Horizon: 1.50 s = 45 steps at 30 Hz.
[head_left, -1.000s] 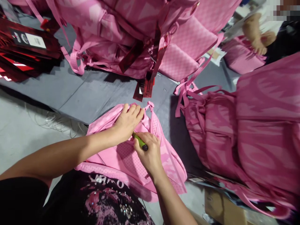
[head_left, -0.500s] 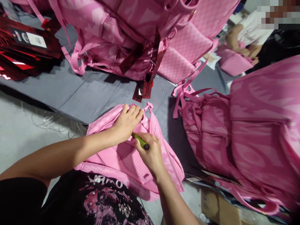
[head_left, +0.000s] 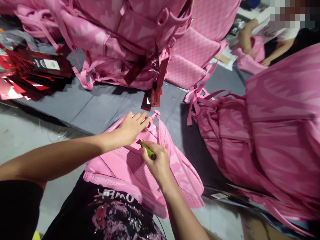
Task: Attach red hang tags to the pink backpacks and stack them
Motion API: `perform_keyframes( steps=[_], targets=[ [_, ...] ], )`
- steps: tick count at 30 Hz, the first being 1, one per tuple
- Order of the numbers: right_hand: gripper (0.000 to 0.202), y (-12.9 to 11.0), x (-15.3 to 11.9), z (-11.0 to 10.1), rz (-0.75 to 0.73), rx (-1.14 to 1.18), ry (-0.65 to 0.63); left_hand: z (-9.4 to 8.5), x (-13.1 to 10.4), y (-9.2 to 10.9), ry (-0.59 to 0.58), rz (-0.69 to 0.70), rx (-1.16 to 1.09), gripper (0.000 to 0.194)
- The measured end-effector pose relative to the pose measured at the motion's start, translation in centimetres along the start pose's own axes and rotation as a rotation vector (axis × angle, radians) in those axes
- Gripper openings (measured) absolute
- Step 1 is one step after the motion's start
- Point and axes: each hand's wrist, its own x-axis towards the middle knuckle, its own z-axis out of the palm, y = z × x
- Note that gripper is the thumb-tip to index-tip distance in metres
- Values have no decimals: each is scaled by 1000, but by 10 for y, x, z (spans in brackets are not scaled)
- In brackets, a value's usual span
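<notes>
A pink backpack (head_left: 150,173) with dotted mesh panels lies at the table's near edge, against my body. On its upper part rests my left hand (head_left: 133,128), palm down with the fingers stretched and slightly spread. My right hand (head_left: 157,161) is closed round a green pen-shaped tool (head_left: 149,151) with a dark end. The tool's dark tip points up and left at the pink fabric just below my left hand; whether it touches cannot be made out. A knotted pink loop (head_left: 156,113) sticks up at the bag's top.
Pink camouflage backpacks (head_left: 100,40) stand across the grey table (head_left: 87,106), with dark red tags (head_left: 156,95) hanging down. More tags (head_left: 47,71) are piled at left. Another large backpack (head_left: 282,140) fills the right. A co-worker's arms (head_left: 246,38) handle a pink bag at the back right.
My left hand has shifted slightly left, its fingers more spread. The tool has moved slightly left with my right hand. The co-worker's pink bag has changed position, and my view has shifted a little.
</notes>
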Motion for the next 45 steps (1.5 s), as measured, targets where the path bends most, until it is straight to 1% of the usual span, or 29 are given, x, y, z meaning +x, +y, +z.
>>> perform_keyframes(
  steps=[2, 3, 5, 8, 10, 13, 16, 19, 21, 24, 28, 31, 33, 36, 38, 40, 42, 45],
  targets=[
    [18, 2, -4, 2, -19, -15, 49, -8, -3, -10, -97, 9, -21, 107],
    [19, 2, -5, 4, -35, -5, 59, -11, -5, -14, -128, -2, -33, 113],
    [19, 4, -5, 11, -74, 66, 62, -13, -8, -16, -150, -32, -46, 120],
    [21, 6, -1, 25, -106, 199, 82, -10, -9, -10, -137, -79, -12, 125],
    [23, 8, 0, 32, -104, 236, 105, -7, -9, -6, -130, -108, 34, 124],
    [23, 10, -1, 37, -100, 232, 120, -4, -10, -5, -119, -88, 71, 122],
    [22, 11, -2, 33, -100, 235, 115, -8, -12, -11, -122, -23, 65, 115],
    [23, 8, -2, 26, -111, 230, 82, -16, -16, -18, -170, 14, 34, 110],
    [24, 6, -3, 21, -120, 212, 54, -20, -18, -21, -195, 16, 12, 110],
    [24, 6, -4, 17, -130, 187, 25, -22, -21, -23, -189, -17, -10, 111],
    [23, 5, -1, 22, -115, 178, 34, -15, -22, -24, -165, -106, -78, 110],
    [22, 1, 3, 30, -103, 195, 43, -9, -20, -25, -145, -125, -107, 105],
    [22, -1, 5, 33, -94, 165, 71, -5, -17, -25, -136, -129, -115, 104],
    [19, -4, 5, 32, -64, 129, 120, -2, -15, -25, -118, -120, -118, 104],
    [18, -5, 6, 29, -56, 152, 95, 0, -14, -25, -109, -117, -117, 103],
    [19, -7, 7, 27, -50, 120, 73, 1, -14, -25, -99, -117, -114, 102],
    [19, -9, 8, 25, -42, 66, 92, 1, -14, -24, -94, -116, -111, 101],
    [20, -11, 9, 27, -43, 103, 95, 1, -14, -23, -98, -123, -116, 99]
  ],
)
